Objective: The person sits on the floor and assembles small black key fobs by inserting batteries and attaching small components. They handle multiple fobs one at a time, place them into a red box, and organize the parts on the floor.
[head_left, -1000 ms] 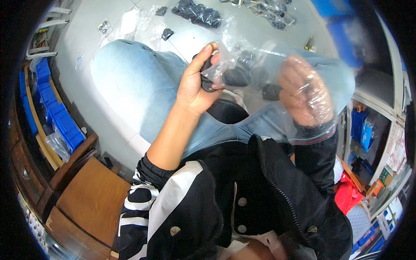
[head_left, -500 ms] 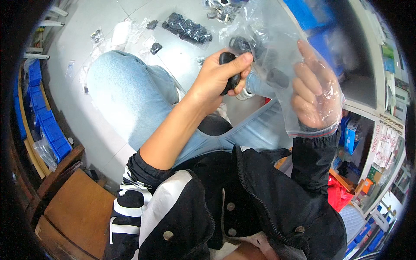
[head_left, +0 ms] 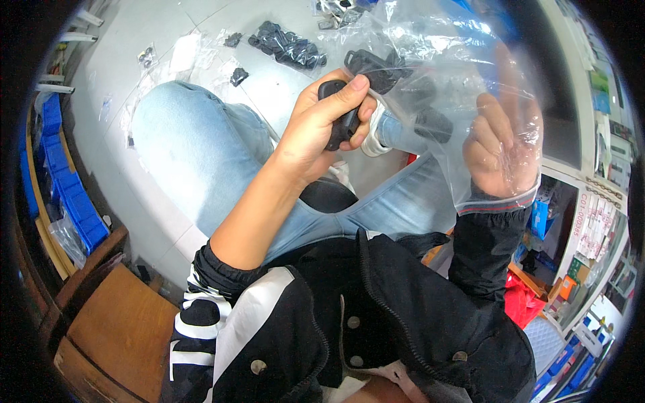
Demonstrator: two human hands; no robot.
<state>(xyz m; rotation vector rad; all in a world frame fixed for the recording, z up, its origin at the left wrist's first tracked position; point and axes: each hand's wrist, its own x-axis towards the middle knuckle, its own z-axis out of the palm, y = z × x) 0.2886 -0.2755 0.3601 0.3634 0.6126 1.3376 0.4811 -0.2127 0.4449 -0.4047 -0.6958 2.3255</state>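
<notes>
My left hand (head_left: pixel 312 124) is closed around a black key fob (head_left: pixel 341 133), the thumb pressed along its side and the edge of a clear zip bag beside the fingers. Inside that plastic bag (head_left: pixel 463 183) are several black pieces; one fob-shaped piece (head_left: pixel 373 70) lies by my left fingertips. My right hand (head_left: pixel 502 151) is inside the bag up to the wrist, its index finger stretched up and the others loosely bent. Nothing shows in its grasp. Glare and creases in the plastic blur the pieces and fingers.
On the grey floor beyond my knees lies a bag of black parts (head_left: pixel 287 46), with small plastic packets (head_left: pixel 185 54) near it. Blue bins (head_left: pixel 64 171) line the left side. A wooden chair (head_left: pixel 121 326) stands at lower left, a cabinet with boxes (head_left: pixel 591 232) at right.
My left hand has shifted slightly left and down with the fob. My right hand has moved right inside the bag, the index finger lifting, and the plastic spreads wider.
</notes>
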